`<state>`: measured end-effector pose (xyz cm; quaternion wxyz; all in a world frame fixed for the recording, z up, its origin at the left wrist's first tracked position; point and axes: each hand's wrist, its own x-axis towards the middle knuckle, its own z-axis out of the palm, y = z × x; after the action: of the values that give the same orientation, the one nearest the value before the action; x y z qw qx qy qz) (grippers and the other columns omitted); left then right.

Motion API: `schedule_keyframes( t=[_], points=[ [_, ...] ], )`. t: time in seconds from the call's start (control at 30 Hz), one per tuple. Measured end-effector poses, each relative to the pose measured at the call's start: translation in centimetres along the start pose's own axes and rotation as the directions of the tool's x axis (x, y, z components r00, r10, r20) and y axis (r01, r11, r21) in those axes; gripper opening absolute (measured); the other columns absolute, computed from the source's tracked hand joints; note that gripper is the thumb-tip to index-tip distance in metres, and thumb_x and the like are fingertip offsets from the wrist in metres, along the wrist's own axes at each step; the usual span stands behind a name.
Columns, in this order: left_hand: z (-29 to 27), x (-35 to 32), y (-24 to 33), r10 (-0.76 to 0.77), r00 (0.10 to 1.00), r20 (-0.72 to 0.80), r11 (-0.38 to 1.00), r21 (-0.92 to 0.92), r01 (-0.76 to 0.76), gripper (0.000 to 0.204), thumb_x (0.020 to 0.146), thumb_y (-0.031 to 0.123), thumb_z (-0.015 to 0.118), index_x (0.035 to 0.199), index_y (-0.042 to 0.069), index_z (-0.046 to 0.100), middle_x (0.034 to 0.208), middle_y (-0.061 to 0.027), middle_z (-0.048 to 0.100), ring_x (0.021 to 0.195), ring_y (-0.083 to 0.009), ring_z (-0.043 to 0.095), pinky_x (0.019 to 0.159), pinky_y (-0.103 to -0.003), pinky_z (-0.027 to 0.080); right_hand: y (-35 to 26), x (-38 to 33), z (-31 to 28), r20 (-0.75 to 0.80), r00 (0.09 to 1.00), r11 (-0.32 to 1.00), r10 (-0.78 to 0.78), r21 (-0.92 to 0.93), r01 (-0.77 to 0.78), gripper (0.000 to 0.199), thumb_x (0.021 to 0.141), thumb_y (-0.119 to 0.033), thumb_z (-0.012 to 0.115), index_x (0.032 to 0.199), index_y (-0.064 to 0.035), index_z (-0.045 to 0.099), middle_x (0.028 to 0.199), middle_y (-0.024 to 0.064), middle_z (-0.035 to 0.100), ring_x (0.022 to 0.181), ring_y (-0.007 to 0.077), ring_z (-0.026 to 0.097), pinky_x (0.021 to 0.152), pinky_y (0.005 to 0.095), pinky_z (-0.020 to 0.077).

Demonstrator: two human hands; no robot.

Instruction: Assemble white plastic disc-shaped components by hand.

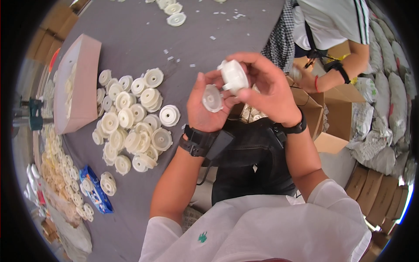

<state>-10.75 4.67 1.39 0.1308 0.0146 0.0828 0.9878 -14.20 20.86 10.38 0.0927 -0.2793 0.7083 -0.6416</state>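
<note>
Both my hands are raised close together at the table's right edge. My left hand (201,117) holds a round, translucent white plastic cap (212,98) flat against its palm and fingers, with the thumb upright beside it. In my right hand (279,97), a thicker white plastic cap (235,77) with small side tabs is gripped between thumb and fingers, its rounded side turned left. This cap is just above and to the right of the other one. Some left fingertips are hidden behind it, so whether they touch it I cannot tell.
A pile of white plastic caps (125,118) covers the grey table (205,32) at left, beside a pale pink bin (89,87). A blue packet (92,192) lies nearer. At right, another person (334,26) reaches over open cardboard boxes (336,126), with stacked sacks (386,100) beyond.
</note>
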Motion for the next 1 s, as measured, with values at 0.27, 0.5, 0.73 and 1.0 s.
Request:
schedule_keyframes(
  t=[0.27, 0.5, 0.73, 1.0],
  points=[
    [-0.7, 0.1, 0.4, -0.012, 1.000, 0.005, 0.999, 0.042, 0.012, 0.054, 0.109, 0.046, 0.041, 0.127, -0.001, 0.058, 0.115, -0.0212, 0.065, 0.095, -0.0381, 0.070, 0.078, -0.040, 0.063, 0.6, -0.1, -3.9, -0.057, 0.909, 0.416, -0.413, 0.876, 0.244, 0.107, 0.084, -0.021, 0.082, 0.164, -0.0083, 0.012, 0.148, 0.0104, 0.041, 0.123, 0.0206, 0.050, 0.084, 0.0378, 0.0465],
    [0.4, 0.0, 0.4, 0.018, 0.976, -0.216, 0.999, 0.050, -0.007, 0.050, 0.109, 0.046, 0.039, 0.122, 0.002, 0.061, 0.114, -0.0147, 0.067, 0.106, -0.0283, 0.068, 0.092, -0.044, 0.057, 1.3, -0.2, 0.8, 0.135, 0.913, 0.768, -0.385, -0.502, 0.398, 0.038, 0.073, -0.001, 0.077, 0.110, -0.0063, 0.068, 0.116, 0.0085, 0.066, 0.101, 0.0274, 0.063, 0.089, 0.0389, 0.0492],
    [0.8, 0.1, 0.1, 0.051, 0.927, -0.372, 0.971, 0.235, 0.041, 0.061, 0.105, 0.063, 0.037, 0.120, 0.010, 0.063, 0.116, -0.0063, 0.066, 0.110, -0.0231, 0.063, 0.095, -0.041, 0.052, 1.5, -1.1, 1.8, 0.214, 0.957, 0.771, -0.196, -0.569, 0.285, 0.060, 0.069, -0.011, 0.082, 0.125, -0.0092, 0.060, 0.133, 0.0096, 0.061, 0.120, 0.0334, 0.057, 0.100, 0.0437, 0.0437],
    [0.5, -0.1, -0.6, 0.128, 0.965, -0.228, 0.967, 0.244, -0.070, 0.056, 0.109, 0.057, 0.035, 0.127, 0.009, 0.057, 0.115, -0.0073, 0.065, 0.098, -0.0207, 0.063, 0.082, -0.037, 0.053, 1.8, 0.1, 0.9, 0.167, 0.965, 0.884, -0.204, -0.391, 0.254, 0.039, 0.080, -0.008, 0.067, 0.119, -0.0083, 0.064, 0.119, 0.0132, 0.066, 0.112, 0.0346, 0.062, 0.096, 0.0452, 0.0485]
  ],
)
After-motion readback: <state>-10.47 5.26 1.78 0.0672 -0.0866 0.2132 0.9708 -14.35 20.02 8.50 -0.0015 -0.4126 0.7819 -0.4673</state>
